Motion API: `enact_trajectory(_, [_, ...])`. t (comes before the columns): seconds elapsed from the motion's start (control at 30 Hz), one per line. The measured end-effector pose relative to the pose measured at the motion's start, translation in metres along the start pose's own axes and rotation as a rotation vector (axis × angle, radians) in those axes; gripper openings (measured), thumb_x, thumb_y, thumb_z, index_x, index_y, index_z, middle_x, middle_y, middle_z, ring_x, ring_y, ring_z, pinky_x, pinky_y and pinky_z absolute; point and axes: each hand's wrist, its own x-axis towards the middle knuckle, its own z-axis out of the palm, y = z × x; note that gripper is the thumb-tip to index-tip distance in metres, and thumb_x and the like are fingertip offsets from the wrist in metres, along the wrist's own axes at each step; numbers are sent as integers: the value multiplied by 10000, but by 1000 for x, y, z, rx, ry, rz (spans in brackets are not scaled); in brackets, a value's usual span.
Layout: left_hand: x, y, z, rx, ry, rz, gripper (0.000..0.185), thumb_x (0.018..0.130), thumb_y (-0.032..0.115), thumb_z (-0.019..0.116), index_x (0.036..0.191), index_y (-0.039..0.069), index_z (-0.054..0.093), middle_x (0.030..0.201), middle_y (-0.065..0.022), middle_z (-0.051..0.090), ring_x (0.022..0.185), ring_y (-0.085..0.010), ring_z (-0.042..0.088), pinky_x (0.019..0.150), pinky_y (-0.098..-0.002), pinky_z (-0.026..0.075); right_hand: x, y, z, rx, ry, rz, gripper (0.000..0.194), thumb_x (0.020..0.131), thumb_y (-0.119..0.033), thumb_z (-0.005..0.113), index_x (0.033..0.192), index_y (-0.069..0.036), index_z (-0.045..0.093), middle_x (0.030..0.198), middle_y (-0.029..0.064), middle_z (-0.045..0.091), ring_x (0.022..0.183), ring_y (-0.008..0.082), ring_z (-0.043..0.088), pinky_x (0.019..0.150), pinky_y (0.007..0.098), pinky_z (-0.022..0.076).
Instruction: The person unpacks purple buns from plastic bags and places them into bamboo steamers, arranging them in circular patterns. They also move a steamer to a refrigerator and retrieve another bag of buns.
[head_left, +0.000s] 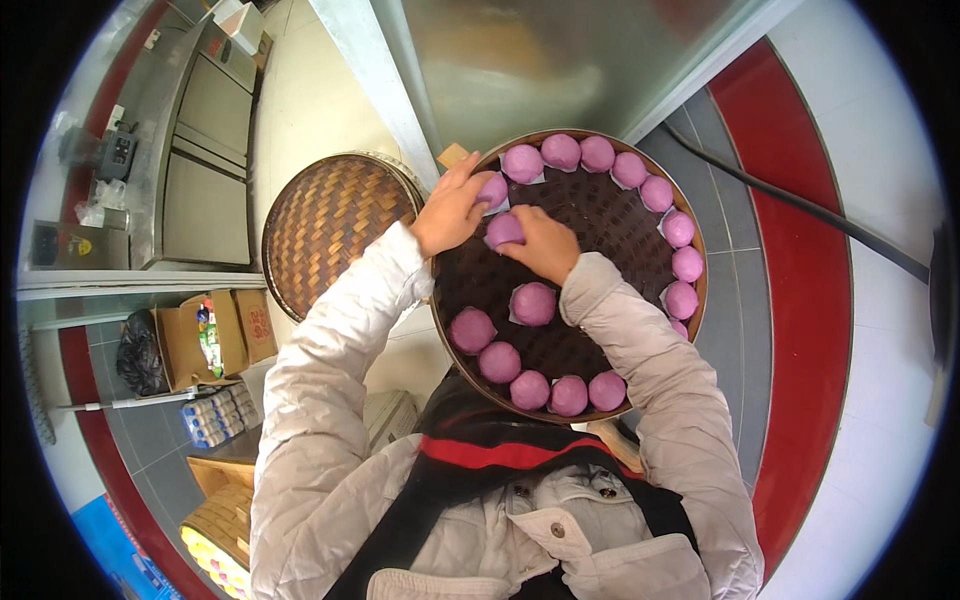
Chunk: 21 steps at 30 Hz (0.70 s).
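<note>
In front of me is a round bamboo steamer tray (592, 217) with a dark woven bottom. Several purple buns (561, 152) on paper squares line its rim. My left hand (452, 208) has its fingers around a purple bun (492, 191) at the upper left rim. Just below that one, my right hand (545, 241) grips another purple bun (505, 229), which has paper under it. Nearer my body, a single purple bun (533, 304) sits inward from the rim row. My right sleeve hides part of the right rim.
A lidded bamboo steamer (337, 232) stands left of the tray. Beyond is a glass panel (517, 67) with a metal frame. A steel cabinet (214, 157), an open cardboard box (180, 337) and egg trays (219, 414) are at left. A dark hose (795, 196) crosses at right.
</note>
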Motion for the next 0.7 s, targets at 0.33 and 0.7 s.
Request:
enact_trajectory(0.33, [-57, 25, -28, 48, 173, -152, 531, 821, 130, 640, 1300, 21, 441, 1388, -263, 364, 1267, -424, 373, 1055, -441, 319, 14, -19, 42, 703, 8, 99, 522, 815, -132, 671, 1264, 17, 450, 1203, 216, 471, 905, 295, 621, 775, 333, 516])
enact_trajectory(0.7, [-67, 44, -19, 131, 55, -123, 739, 760, 258, 714, 1369, 29, 362, 1400, -235, 351, 1288, -403, 341, 1056, -477, 289, -91, 5, 5, -52, -112, -150, 576, 775, -324, 695, 1255, -67, 504, 1187, 172, 575, 1060, 357, 559, 893, 416, 459])
